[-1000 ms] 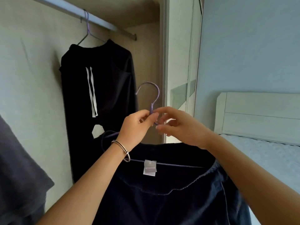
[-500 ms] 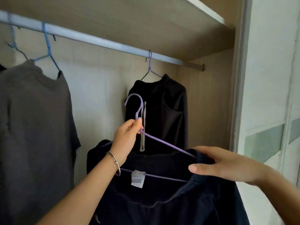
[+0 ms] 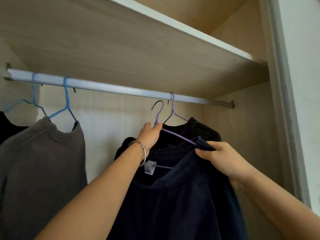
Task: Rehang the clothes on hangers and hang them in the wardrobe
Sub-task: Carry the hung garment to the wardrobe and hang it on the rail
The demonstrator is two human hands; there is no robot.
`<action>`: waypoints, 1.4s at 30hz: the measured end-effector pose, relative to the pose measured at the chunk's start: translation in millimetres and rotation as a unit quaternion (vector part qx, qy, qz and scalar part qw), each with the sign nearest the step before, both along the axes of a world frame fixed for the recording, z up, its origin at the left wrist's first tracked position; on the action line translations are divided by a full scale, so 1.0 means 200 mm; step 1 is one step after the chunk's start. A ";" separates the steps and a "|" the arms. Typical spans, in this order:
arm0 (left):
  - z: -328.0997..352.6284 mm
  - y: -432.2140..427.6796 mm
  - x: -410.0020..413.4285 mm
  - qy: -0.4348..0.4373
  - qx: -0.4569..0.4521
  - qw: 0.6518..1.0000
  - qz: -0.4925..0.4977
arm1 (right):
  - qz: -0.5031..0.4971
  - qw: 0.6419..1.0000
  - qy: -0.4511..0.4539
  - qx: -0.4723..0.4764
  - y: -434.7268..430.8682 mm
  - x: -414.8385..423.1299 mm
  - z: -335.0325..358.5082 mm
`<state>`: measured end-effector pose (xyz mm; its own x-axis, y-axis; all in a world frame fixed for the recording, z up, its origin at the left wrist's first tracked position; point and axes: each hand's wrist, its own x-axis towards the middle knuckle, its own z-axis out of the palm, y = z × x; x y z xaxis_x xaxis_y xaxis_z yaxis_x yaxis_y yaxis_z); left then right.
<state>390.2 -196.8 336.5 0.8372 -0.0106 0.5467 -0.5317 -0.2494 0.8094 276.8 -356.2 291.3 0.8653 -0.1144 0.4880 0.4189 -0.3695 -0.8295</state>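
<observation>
A dark navy garment [image 3: 181,201] with a white label hangs on a purple hanger [image 3: 158,112]. My left hand [image 3: 149,134], a bangle on its wrist, grips the hanger's neck just under the hook. The hook is raised close below the silver wardrobe rail [image 3: 112,88] without touching it. My right hand [image 3: 220,157] pinches the garment's right shoulder over the hanger's arm.
A black garment [image 3: 204,130] on another purple hanger hangs on the rail right behind. A grey top [image 3: 39,161] on a blue hanger and a dark garment [image 3: 8,129] hang at the left. A wooden shelf [image 3: 155,40] sits above the rail, and the wardrobe side panel [image 3: 245,144] is at right.
Both hands have lifted the hanger and navy garment up toward the rail. My view has tilted upward, showing the whole rail and shelf.
</observation>
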 end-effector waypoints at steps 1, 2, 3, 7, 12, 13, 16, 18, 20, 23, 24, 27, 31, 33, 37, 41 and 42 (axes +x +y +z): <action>0.03 -0.02 0.01 0.006 0.007 1.000 -0.014 | -0.007 1.000 -0.007 0.023 0.01 0.02 0.04; 0.06 -0.04 0.02 0.007 0.006 1.000 -0.028 | -0.012 0.999 -0.014 0.045 0.02 0.04 0.09; 0.09 -0.06 0.03 0.006 0.002 0.999 -0.045 | -0.015 0.998 -0.023 0.063 0.02 0.07 0.14; 0.17 -0.14 0.02 -0.027 -0.007 0.997 -0.072 | -0.037 0.994 -0.066 0.074 0.05 0.21 0.32; 0.21 -0.19 0.04 -0.023 0.003 0.997 -0.067 | -0.055 0.996 -0.072 0.012 0.14 0.38 0.45; 0.22 -0.19 0.05 -0.009 -0.008 0.998 -0.066 | -0.050 0.997 -0.060 -0.010 0.15 0.40 0.45; 0.19 -0.16 0.10 0.028 -0.028 0.997 -0.067 | -0.035 0.997 -0.031 -0.067 0.18 0.45 0.38; 0.15 -0.16 0.10 0.044 -0.025 0.996 -0.068 | -0.003 0.997 -0.015 -0.082 0.17 0.44 0.35; 0.12 -0.17 0.09 0.051 -0.052 0.995 -0.069 | 0.037 0.994 0.003 -0.107 0.15 0.41 0.34; 0.13 -0.17 0.07 0.052 -0.088 0.994 -0.044 | 0.093 0.979 0.026 -0.180 0.10 0.34 0.35; 0.14 -0.17 0.06 0.048 -0.093 0.994 -0.030 | 0.107 0.973 0.025 -0.205 0.09 0.33 0.35; 0.16 -0.17 0.04 0.037 -0.110 0.993 -0.016 | 0.059 0.972 -0.093 -0.208 0.01 0.31 0.36; 0.16 -0.20 0.05 0.057 -0.121 0.991 -0.005 | -0.187 0.924 -0.211 -0.258 -0.17 0.39 0.41; 0.17 -0.22 0.05 0.063 -0.127 0.990 0.000 | -0.169 0.929 -0.086 -0.319 -0.21 0.43 0.40; 0.18 -0.25 0.07 0.062 -0.134 0.988 0.036 | -0.027 0.970 0.044 -0.237 -0.22 0.47 0.35; 0.19 -0.21 0.09 0.056 -0.155 0.984 0.065 | -0.005 0.987 0.019 -0.157 -0.24 0.51 0.34; 0.19 -0.19 0.09 0.052 -0.160 0.984 0.067 | 0.009 0.991 0.020 -0.134 -0.24 0.52 0.33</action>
<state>408.7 -235.5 373.6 0.8709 0.2615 0.4161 -0.4222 -0.0352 0.9058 380.1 -404.1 357.6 0.8854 0.0295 0.4639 0.3959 -0.5709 -0.7193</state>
